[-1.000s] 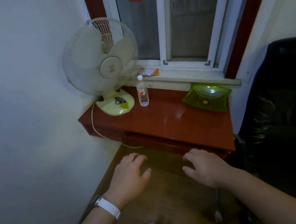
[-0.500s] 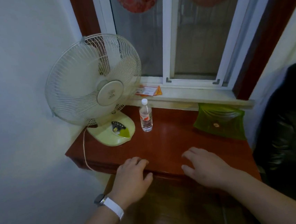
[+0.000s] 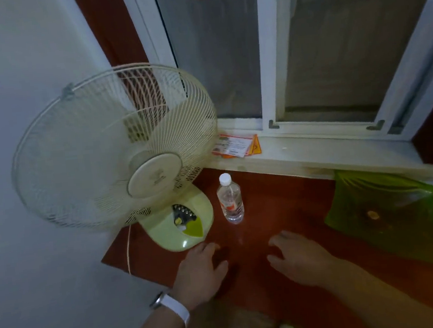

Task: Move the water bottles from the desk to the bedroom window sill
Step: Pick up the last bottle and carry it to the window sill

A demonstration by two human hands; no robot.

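A small clear water bottle with a white cap and a red label stands upright on the red-brown desk, just right of the fan base. Behind it runs the white window sill. My left hand, with a white watch band on its wrist, hovers over the desk's near edge below the bottle, fingers loosely spread and holding nothing. My right hand hovers to the right of it, also relaxed and holding nothing. Both hands are a short way in front of the bottle, apart from it.
A cream table fan with a green base fills the desk's left end by the wall. Orange and white cards lie on the sill's left part. A green translucent dish sits at the desk's right.
The view has come closer to the desk. Both hands have moved forward over the desk toward the bottle, still holding nothing.
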